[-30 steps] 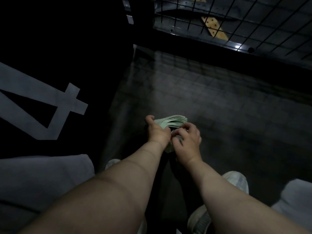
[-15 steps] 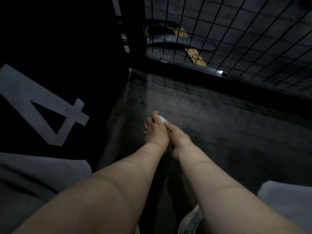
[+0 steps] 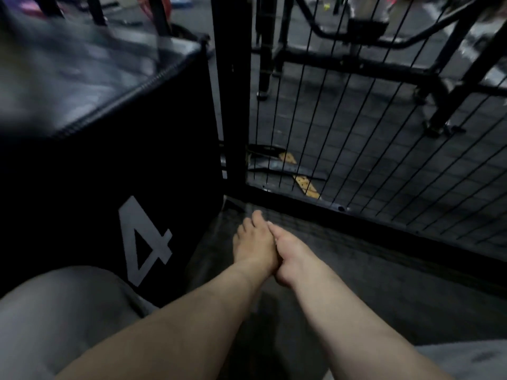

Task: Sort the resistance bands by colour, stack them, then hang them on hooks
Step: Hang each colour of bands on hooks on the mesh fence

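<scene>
My left hand (image 3: pixel 253 242) and my right hand (image 3: pixel 293 256) are pressed together low over the dark floor, in front of my knees. The stack of pale green resistance bands lies between them and is almost wholly hidden; only a pale sliver (image 3: pixel 270 223) shows at the fingertips. Both hands close around the stack from either side, backs of the hands towards me. No hooks can be made out in this dim, blurred view.
A black padded box (image 3: pixel 82 165) marked with a grey 4 stands close on the left. A black wire grid panel (image 3: pixel 384 160) on a thick post (image 3: pixel 233 105) rises just beyond the hands. Behind it lie a yellow perforated strip (image 3: pixel 307 186) and black machine frames (image 3: pixel 356 64).
The fanned green stack, plainly seen a second ago, is now enclosed between my hands. My view has lifted, bringing the box top, the grid panel and the gym floor beyond into sight.
</scene>
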`<state>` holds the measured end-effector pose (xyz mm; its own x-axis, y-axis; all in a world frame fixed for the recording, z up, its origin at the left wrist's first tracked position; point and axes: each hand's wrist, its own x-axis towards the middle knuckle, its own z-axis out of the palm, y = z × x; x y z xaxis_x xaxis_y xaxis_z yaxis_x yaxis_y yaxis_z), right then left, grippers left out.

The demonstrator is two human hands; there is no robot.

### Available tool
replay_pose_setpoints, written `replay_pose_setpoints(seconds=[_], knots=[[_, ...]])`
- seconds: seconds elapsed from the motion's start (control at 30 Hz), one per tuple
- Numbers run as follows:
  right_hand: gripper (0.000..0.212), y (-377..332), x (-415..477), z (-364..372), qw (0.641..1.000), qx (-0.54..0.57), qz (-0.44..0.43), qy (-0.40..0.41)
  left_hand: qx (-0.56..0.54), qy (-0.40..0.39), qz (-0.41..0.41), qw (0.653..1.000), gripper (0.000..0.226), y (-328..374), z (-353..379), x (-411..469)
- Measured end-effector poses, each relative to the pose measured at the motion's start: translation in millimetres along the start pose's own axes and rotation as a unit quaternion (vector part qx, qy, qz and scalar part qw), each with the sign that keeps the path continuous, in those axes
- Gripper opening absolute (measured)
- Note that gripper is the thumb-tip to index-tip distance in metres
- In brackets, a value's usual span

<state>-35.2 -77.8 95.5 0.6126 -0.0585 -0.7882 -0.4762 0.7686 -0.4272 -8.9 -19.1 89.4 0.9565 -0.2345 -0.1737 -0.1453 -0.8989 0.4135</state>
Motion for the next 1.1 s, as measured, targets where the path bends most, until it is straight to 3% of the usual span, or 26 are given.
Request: replay_pose_setpoints(seconds=[0.2,0.33,0.47,0.53,0.6,0.67,0.7,0.8,0.93,1.1], knots=[[0.027,-21,-50,21,0.991,-0.071,-0.096,0.054,0.024,-0.012,0.08,0.996,0.088,25,-55,-21],[0.027,-32,-86,26,0.977,-0.114,-0.156,0.09,-0.054,-0.054,0.134,0.988,0.108,37,-92,-30],[0.03,-46,-116,31,0.957,-0.141,-0.223,0.122,-0.173,-0.154,0.151,0.961,0.114,44,-123,-44],[0.036,-53,-129,33,0.944,-0.154,-0.249,0.156,-0.327,-0.165,0.116,0.923,0.096,50,-131,-48],[0.033,-60,-146,33,0.938,-0.162,-0.262,0.16,-0.469,-0.153,0.067,0.867,0.047,62,-145,-54],[0.031,-70,-160,26,0.935,-0.176,-0.265,0.156,-0.5,-0.14,0.021,0.854,0.022,74,-156,-57],[0.031,-73,-169,24,0.935,-0.178,-0.266,0.153,-0.486,-0.141,0.01,0.862,0.019,79,-159,-59],[0.032,-80,-183,22,0.928,-0.196,-0.28,0.15,-0.489,-0.152,-0.007,0.859,0.048,96,-168,-71],[0.04,-95,-203,20,0.921,-0.226,-0.286,0.138,-0.417,-0.143,0.064,0.895,0.037,116,-180,-76],[0.035,-119,-231,16,0.917,-0.243,-0.297,0.112,-0.447,-0.226,0.033,0.865,0.049,142,-197,-60]])
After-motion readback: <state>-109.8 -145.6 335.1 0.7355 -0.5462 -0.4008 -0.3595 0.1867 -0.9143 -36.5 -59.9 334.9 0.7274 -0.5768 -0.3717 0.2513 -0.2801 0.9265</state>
